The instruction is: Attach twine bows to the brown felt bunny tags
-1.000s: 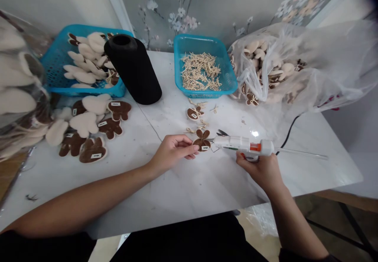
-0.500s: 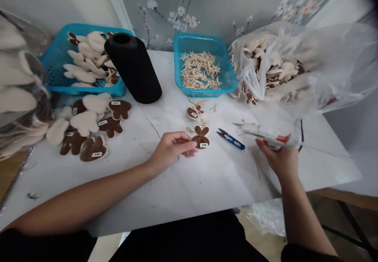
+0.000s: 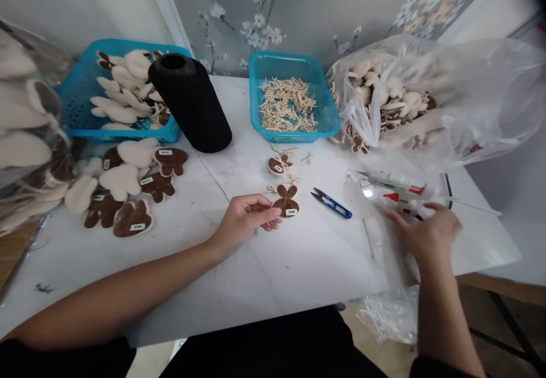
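Observation:
Pinched between the thumb and fingers of my left hand (image 3: 253, 213) is a small brown plush piece (image 3: 286, 200) with bow-like ears and a white label. My right hand (image 3: 429, 233) is beside a clear-bodied glue gun (image 3: 398, 185) with a red trigger, its fingers apart. The glue gun rests on the table at the right, nozzle pointing left. Between the two hands lie blue-handled thread snips (image 3: 331, 203). Just beyond the held piece sits another brown plush piece (image 3: 278, 165), with small cream bows (image 3: 309, 158) around it.
A blue basket (image 3: 251, 122) of cream bows stands at the back. A black thread cone (image 3: 196, 111) is beside another blue basket (image 3: 123, 135) of plush pieces. Loose plush pieces (image 3: 133, 219) lie at left. A plastic bag (image 3: 473, 122) of plush pieces fills the back right.
My right hand has set the glue gun down at the right and let go of it, shifting right. My left hand stays put with the plush piece.

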`<state>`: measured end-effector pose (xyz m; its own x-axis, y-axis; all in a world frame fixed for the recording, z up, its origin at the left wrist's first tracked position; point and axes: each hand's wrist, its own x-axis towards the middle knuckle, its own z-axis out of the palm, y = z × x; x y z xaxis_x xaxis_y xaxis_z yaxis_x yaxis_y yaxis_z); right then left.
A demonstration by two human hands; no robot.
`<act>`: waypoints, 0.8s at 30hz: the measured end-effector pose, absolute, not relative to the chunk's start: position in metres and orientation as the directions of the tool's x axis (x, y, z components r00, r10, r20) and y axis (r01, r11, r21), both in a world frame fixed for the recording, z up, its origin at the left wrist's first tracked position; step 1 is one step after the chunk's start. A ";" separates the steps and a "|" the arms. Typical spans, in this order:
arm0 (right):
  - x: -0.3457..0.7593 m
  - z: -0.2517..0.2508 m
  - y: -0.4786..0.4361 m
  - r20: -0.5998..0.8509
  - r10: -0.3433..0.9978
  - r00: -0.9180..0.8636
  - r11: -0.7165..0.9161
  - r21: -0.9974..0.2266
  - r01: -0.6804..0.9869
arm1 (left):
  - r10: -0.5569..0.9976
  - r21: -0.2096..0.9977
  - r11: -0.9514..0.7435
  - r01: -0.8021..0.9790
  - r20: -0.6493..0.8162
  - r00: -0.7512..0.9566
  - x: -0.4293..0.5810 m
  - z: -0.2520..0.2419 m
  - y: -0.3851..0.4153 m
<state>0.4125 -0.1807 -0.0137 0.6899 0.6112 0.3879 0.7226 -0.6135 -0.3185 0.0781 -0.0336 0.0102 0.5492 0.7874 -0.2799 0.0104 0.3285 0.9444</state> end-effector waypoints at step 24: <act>0.286 0.005 -0.046 0.222 0.940 -0.261 0.327 -0.359 0.874 | 0.986 0.956 0.155 -0.249 -0.134 0.098 0.073 0.010 -0.007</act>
